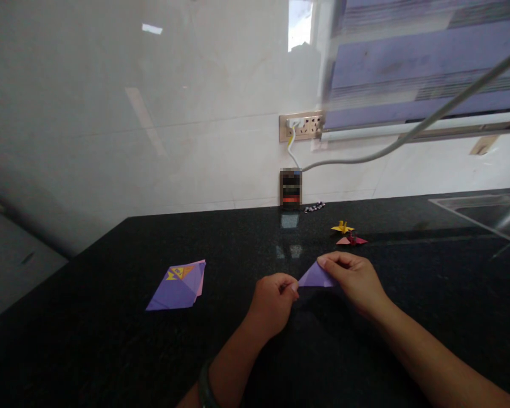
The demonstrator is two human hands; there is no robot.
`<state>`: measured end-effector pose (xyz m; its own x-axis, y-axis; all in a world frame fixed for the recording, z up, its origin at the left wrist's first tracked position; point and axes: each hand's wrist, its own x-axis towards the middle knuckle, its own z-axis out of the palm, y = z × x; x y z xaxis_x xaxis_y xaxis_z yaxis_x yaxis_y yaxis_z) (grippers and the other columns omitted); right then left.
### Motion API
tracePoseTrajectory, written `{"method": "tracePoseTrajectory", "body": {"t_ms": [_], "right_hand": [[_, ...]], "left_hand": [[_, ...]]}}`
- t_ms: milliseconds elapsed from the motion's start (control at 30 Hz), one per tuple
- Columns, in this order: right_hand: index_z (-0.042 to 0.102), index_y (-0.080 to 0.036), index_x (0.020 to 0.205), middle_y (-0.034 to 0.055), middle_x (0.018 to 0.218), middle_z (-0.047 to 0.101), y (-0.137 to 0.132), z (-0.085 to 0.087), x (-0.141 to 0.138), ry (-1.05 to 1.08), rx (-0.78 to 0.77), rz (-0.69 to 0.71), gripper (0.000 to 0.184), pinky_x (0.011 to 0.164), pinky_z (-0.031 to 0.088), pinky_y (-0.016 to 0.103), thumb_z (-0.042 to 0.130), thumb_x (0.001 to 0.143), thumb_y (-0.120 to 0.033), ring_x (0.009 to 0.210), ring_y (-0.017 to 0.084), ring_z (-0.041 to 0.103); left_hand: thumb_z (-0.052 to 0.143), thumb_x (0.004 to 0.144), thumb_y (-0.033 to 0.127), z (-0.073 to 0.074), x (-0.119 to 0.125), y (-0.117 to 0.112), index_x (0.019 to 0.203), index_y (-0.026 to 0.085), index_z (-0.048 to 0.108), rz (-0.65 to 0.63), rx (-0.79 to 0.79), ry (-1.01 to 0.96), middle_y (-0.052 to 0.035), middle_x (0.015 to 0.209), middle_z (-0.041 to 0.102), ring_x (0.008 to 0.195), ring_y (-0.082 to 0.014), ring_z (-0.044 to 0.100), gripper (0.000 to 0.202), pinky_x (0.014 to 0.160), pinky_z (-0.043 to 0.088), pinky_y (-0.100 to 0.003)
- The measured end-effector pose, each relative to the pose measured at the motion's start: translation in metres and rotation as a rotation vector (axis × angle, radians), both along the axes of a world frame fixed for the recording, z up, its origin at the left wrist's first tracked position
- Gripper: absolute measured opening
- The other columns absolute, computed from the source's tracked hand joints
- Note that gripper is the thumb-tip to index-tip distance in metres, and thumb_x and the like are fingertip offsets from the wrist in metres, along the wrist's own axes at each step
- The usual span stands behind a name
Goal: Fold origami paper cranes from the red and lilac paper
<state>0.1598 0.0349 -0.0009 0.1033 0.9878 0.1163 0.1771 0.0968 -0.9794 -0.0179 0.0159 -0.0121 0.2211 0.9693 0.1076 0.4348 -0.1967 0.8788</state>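
Observation:
A small folded piece of purple origami paper (317, 276) is held up over the dark countertop (221, 351). It looks like a triangle. My left hand (275, 300) is closed, pinching its left corner between thumb and forefinger. The closed fingers of my right hand (355, 277) grip the paper's upper right part, hiding some of it. Beyond my right hand stand two folded paper cranes, a yellow crane (343, 228) and a pink and red crane (352, 241). To the left of my left hand lies a purple sheet stack (174, 289) with pink edges showing and a yellow and orange mark.
A phone-like upright object (290, 190), blurred out, leans by the wall beside a beaded string (314, 207). Above it is a wall socket (304, 126) with a plug. A grey cable (378, 154) crosses to the upper right. A sink (488, 212) is at right.

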Motion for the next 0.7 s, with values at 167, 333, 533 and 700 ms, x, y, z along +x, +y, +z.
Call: {"method": "tracePoseTrajectory", "body": {"t_ms": [167, 333, 533, 700], "right_hand": [[0.065, -0.014, 0.074, 0.0028, 0.066, 0.064, 0.006, 0.001, 0.007, 0.037, 0.062, -0.112, 0.024, 0.050, 0.042, 0.024, 0.060, 0.068, -0.037, 0.054, 0.014, 0.055], [0.068, -0.022, 0.077, 0.0035, 0.075, 0.066, -0.009, 0.003, -0.003, -0.385, 0.633, 0.079, 0.011, 0.071, 0.043, 0.032, 0.058, 0.073, -0.022, 0.073, 0.017, 0.057], [0.066, -0.028, 0.088, 0.0043, 0.092, 0.063, -0.020, 0.003, -0.008, -0.667, 0.828, 0.337, 0.020, 0.075, 0.041, 0.036, 0.058, 0.073, -0.018, 0.084, 0.020, 0.052], [0.054, -0.022, 0.103, 0.0082, 0.095, 0.056, -0.020, -0.003, -0.015, -0.362, 0.517, -0.002, 0.033, 0.073, 0.043, 0.035, 0.059, 0.071, -0.027, 0.085, 0.021, 0.053]], "left_hand": [[0.045, 0.075, 0.032, 0.000, 0.002, 0.004, 0.073, 0.015, 0.060, 0.069, -0.099, -0.090, -0.0031, 0.063, 0.060, 0.060, -0.0147, 0.056, 0.023, 0.058, 0.040, -0.025], [0.037, 0.076, 0.052, 0.010, 0.009, -0.003, 0.087, 0.009, 0.058, -0.066, -0.525, -0.469, -0.0081, 0.066, 0.062, 0.056, -0.0155, 0.058, 0.050, 0.054, 0.042, -0.027], [0.055, 0.070, 0.042, 0.012, 0.005, -0.003, 0.082, 0.010, 0.059, -0.079, -0.574, -0.758, -0.0058, 0.070, 0.061, 0.058, -0.0115, 0.057, 0.035, 0.057, 0.042, -0.024], [0.051, 0.075, 0.036, 0.012, 0.005, -0.001, 0.082, 0.009, 0.060, 0.012, -0.437, -0.616, -0.0071, 0.073, 0.062, 0.063, -0.0134, 0.059, 0.029, 0.058, 0.043, -0.024]]}}
